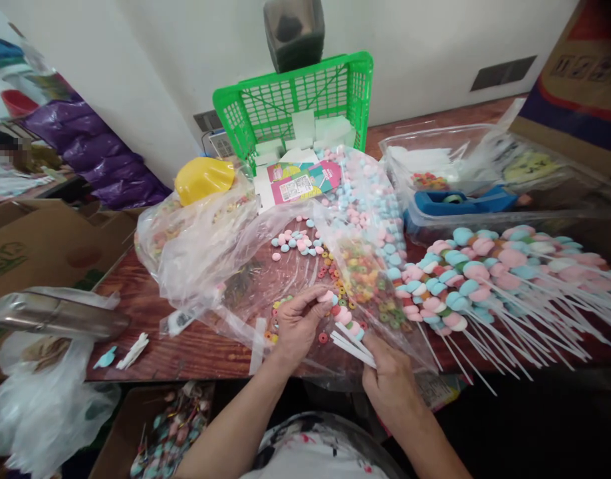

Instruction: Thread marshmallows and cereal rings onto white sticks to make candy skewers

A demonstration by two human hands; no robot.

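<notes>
Wears a pale patterned garment (310,456), nearest the camera at the bottom edge. Pinches with the left grip (300,322), between thumb and fingers, the upper end of a short row of pink, blue and red pieces (342,314). Clasps in the right grip (392,372) a fanned bundle of white sticks (352,346), near the lower end of the same row. Holds the row between both grips, near the front edge of the counter (153,359); cannot tell how far any stick runs through. Has, just beyond, a spread of red, orange and green rings (358,263), with clear plastic (285,273) about. Shows farther in a small scatter of loose pink and blue pieces (298,243), then a large heap of similar ones (369,199) before a green basket (295,100). Has to the right a big pile of loaded sticks (469,273), white ends toward the camera, and behind it a blue tape dispenser (465,201) by a clear container (415,233). Shows to the left a yellow bowl-shaped thing (204,181) atop filled plastic bags (195,246) and, nearer, a metal flask (60,316) on its side.
</notes>
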